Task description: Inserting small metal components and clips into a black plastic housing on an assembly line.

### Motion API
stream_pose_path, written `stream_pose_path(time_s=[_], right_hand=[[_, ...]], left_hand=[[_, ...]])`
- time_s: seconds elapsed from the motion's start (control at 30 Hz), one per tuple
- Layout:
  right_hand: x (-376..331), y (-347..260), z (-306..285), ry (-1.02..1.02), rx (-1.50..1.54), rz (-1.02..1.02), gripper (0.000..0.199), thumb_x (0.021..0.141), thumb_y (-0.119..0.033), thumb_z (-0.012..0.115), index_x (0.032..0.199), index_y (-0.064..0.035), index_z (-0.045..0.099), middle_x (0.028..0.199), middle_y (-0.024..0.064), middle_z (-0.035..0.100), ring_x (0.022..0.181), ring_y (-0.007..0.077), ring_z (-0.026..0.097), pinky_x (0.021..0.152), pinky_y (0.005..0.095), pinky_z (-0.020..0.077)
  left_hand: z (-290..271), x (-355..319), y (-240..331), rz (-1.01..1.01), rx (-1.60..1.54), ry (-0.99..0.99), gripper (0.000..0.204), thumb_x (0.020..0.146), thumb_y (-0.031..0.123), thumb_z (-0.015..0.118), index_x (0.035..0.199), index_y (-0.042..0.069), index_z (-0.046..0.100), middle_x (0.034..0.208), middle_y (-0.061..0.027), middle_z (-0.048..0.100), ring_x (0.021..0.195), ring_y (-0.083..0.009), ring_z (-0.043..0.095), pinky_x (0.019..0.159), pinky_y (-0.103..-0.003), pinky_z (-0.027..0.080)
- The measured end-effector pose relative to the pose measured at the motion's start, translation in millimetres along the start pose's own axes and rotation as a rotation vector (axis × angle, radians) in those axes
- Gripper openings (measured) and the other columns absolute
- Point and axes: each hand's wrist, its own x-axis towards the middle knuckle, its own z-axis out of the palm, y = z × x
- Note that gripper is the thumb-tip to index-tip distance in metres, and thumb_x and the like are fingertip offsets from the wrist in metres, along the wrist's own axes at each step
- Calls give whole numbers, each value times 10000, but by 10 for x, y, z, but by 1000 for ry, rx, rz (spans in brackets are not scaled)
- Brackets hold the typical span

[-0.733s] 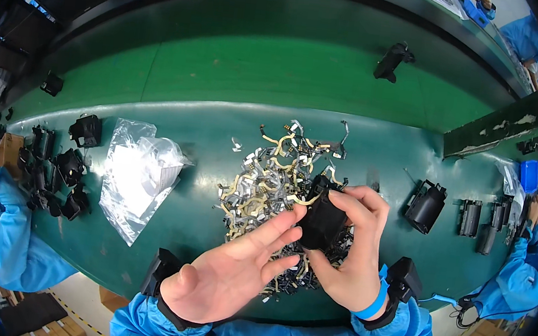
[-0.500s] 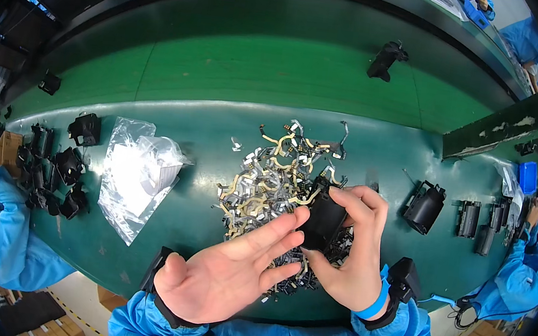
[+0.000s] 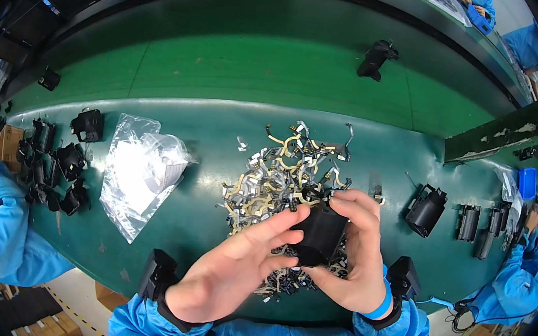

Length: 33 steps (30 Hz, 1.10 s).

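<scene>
My right hand (image 3: 361, 271) grips a black case (image 3: 322, 234) over the cables (image 3: 263, 190); my left hand (image 3: 232, 257), loosely outstretched, meets its side. How finished it is, I can't tell; plenty of cables lie loose.

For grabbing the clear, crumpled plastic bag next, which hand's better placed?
Likely the left hand: it's nearer the bag and not closed around the black boxy plastic housing, which the right hand grips.

A clear bag (image 3: 138, 183) lies on a table (image 3: 214, 128).
</scene>
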Motion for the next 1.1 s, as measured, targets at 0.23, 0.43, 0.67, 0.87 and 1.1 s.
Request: stream_pose_path(time_s=[0.23,0.43,0.67,0.87,1.1], right_hand=[[-16,21,-17,-102,229,36,831,677,46,775,1384,-110,366,1352,159,341,1258,279,418,943,363,439],[-53,38,1,-67,348,57,856,671,44,785,1397,-102,355,1381,146,291,1282,271,395,974,369,430],[-21,3,-21,-53,166,48,827,647,29,787,1373,-111,417,1307,139,397,1286,306,357,931,374,442],[-2,10,-33,-71,109,-4,819,641,35,783,1365,-124,436,1304,140,404,1266,315,363,919,380,441],[7,-1,-45,-134,37,-43,810,638,68,764,1350,-137,438,1320,167,341,1230,342,388,929,385,453]], left_hand=[[-91,32,-49,111,553,46,855,665,261,550,1450,-15,354,1498,-145,248,1349,-238,263,1048,-349,237],[-105,58,-96,145,542,-32,841,665,253,546,1440,-22,372,1514,-164,216,1418,-287,173,1147,-428,97],[-114,76,-113,156,588,-40,830,656,230,571,1426,-23,393,1512,-179,213,1433,-311,149,1162,-449,63],[-105,66,-98,191,777,0,774,644,155,594,1381,-26,440,1484,-188,266,1410,-324,208,1148,-451,145],[-65,40,-70,222,874,45,692,648,80,619,1325,11,492,1461,-193,292,1376,-336,265,1126,-451,206]])
